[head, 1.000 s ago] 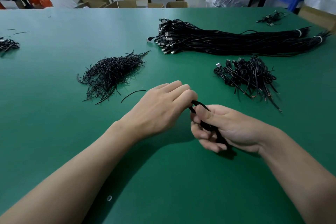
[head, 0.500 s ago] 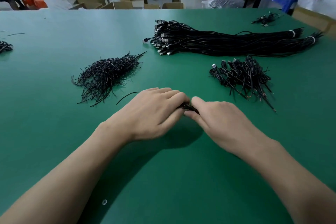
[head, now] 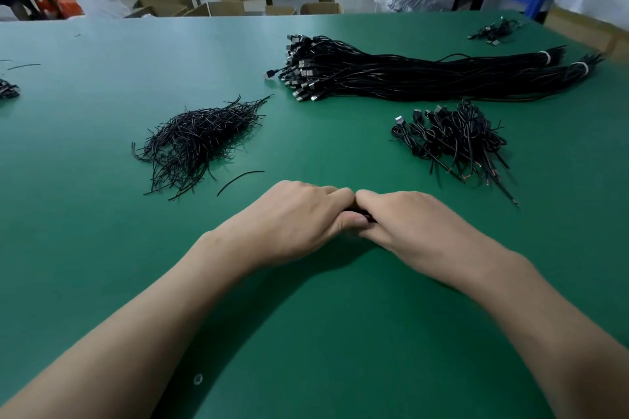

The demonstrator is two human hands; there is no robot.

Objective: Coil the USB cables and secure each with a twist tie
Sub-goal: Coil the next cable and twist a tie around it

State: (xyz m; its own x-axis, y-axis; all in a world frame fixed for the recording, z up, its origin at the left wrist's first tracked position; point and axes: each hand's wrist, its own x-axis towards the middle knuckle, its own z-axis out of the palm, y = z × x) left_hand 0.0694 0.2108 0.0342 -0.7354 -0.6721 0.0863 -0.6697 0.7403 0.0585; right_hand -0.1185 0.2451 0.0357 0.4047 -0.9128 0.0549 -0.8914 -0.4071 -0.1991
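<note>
Held a small cable (head: 360, 214), mostly hidden, pinched between left grip (head: 296, 218) and right grip (head: 408, 224), both curled round it, just above the tabletop (head: 102, 248). Risked springing the coil open by slackening either pinch before fastening.

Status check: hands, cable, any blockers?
Left hand and right hand both gripping one cable, fingertips meeting. Cable mostly hidden; tie state unclear. Loose twist tie just ahead, not obstructing.

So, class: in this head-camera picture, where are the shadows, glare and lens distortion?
Head view: shadows lie on the table under both forearms; pale glare washes its far left; the left hand and right hand hide most of the cable they grip; forearms swell toward the bottom corners, a wide-angle effect.
</note>
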